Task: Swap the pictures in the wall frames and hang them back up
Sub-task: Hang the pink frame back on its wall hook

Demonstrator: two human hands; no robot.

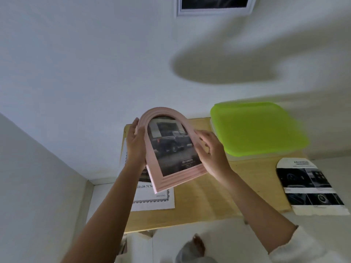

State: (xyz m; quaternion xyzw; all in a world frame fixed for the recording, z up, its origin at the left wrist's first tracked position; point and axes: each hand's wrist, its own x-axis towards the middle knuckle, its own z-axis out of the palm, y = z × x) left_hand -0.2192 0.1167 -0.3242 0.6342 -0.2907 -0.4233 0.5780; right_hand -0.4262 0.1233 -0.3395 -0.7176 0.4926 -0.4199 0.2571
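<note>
I see both hands holding the pink arched frame [178, 179] up in front of the wall, above the wooden table [209, 198]. My left hand [135, 143] grips the frame's left side just below the curve of the arch, with its fingers wrapped round the edge. My right hand [210, 152] grasps the opposite side, its fingers curled over the front rim. The frame sits between the two grips, tilted with its arched top leaning to the left.

Inside it is a picture of a dark truck [171, 147] with a Toyota logo near its bottom edge.

Under the left grip, a white sheet with an ornamental border [153, 200] lies flat on the table, partly hidden by the frame. Just beyond the right grip, a bright green tray [258, 128] rests at the far side of the table against the wall. Well out to the right of that grip lies an arch-cut print of car interiors [311, 186], past the table's right edge. High above both grips, a white frame [214, 12] hangs on the wall, cut off by the top of the view.
</note>
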